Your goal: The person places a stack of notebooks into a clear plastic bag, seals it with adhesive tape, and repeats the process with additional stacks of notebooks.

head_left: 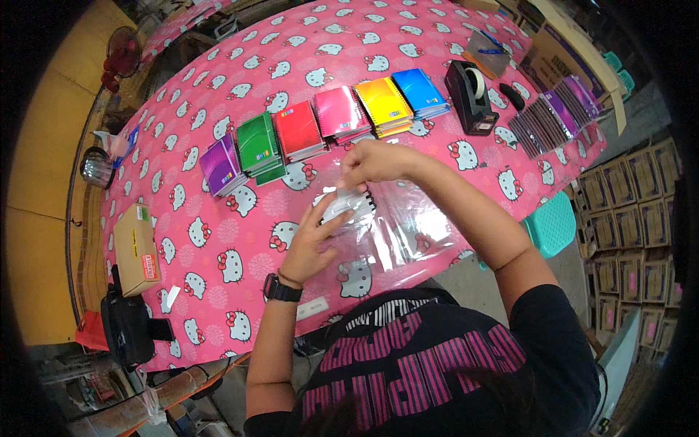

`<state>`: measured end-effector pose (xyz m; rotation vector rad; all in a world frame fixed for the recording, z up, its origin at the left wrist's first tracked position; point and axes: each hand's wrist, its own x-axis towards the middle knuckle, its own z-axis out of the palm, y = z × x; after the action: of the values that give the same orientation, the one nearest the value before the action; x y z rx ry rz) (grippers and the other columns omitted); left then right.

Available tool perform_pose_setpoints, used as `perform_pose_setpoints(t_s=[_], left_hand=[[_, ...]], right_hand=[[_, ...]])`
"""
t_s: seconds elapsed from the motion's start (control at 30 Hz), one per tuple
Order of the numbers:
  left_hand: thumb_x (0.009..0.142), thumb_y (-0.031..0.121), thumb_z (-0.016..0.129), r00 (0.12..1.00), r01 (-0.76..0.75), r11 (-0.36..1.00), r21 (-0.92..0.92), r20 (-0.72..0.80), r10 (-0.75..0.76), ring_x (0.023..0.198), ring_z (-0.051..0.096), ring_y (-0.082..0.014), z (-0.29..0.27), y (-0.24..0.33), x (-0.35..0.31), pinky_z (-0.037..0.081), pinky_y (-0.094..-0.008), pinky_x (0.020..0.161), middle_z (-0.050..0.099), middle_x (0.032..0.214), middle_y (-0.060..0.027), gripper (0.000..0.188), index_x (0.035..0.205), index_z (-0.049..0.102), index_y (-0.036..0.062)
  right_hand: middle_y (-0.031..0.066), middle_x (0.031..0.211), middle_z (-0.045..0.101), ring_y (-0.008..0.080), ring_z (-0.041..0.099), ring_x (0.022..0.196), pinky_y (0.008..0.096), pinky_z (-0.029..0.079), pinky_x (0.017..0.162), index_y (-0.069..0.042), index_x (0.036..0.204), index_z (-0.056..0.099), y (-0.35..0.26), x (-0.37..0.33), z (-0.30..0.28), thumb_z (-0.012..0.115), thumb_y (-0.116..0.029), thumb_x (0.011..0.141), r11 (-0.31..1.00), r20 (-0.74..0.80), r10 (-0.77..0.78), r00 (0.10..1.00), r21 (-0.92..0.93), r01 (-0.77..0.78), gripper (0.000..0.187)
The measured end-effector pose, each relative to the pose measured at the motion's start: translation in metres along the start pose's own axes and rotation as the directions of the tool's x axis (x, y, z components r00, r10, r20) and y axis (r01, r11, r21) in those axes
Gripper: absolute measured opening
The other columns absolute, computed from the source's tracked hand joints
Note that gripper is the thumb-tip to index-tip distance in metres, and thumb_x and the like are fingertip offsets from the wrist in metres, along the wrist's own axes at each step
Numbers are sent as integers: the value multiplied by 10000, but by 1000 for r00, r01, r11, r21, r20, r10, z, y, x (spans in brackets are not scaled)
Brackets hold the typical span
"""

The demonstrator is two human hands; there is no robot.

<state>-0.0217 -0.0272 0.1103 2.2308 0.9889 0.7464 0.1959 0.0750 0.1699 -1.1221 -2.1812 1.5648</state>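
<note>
A small spiral-bound notebook (351,205) with a whitish face lies in front of me, partly covered by my fingers. My left hand (312,237) rests over its left side, with the fingers stretched out and apart. At the notebook's far edge, my right hand (370,164) is closed in a pinch; what sits between its fingertips is too small to make out. Clear plastic (415,229) is spread shiny and wrinkled around the notebook and to its right. Beyond my hands stand stacks of spiral notebooks: purple (222,166), green (257,143), red (298,131), pink (341,113), yellow (383,105) and blue (419,92).
A black tape dispenser (470,102) stands right of the blue stack. Farther right lies a row of purple notebooks (557,116) beside a cardboard box (561,62). A brown box (136,251) and black bag (125,328) are left. A teal stool (551,224) is beside the table.
</note>
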Motion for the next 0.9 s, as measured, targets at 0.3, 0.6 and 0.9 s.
perform_pose_setpoints(t_s=[0.3, 0.6, 0.9], left_hand=[[567, -3, 581, 999, 3, 999, -38, 48, -1, 1339, 263, -369, 0, -6, 1, 253, -428, 1088, 269, 1456, -154, 733, 1274, 535, 184], [592, 85, 733, 940, 33, 984, 177, -341, 29, 1319, 235, -429, 24, -14, 0, 248, -501, 1068, 347, 1423, -138, 648, 1210, 579, 203], [568, 170, 808, 858, 158, 986, 51, -502, -111, 1301, 284, -371, 31, 0, 9, 244, -456, 1072, 380, 1390, -141, 762, 1265, 507, 103]], right_hand=[[141, 680, 640, 289, 604, 605, 389, 467, 562, -40, 671, 646, -14, 10, 24, 765, -393, 656, 715, -169, 120, 978, -669, -203, 372], [69, 753, 543, 242, 537, 720, 343, 441, 661, -91, 885, 676, 42, -65, 15, 796, -179, 622, 925, -333, -306, 892, -326, 195, 302], [55, 973, 562, 141, 519, 967, 312, 413, 836, -42, 1076, 591, 42, -27, 42, 640, -267, 843, 918, -602, -89, 794, 259, 299, 327]])
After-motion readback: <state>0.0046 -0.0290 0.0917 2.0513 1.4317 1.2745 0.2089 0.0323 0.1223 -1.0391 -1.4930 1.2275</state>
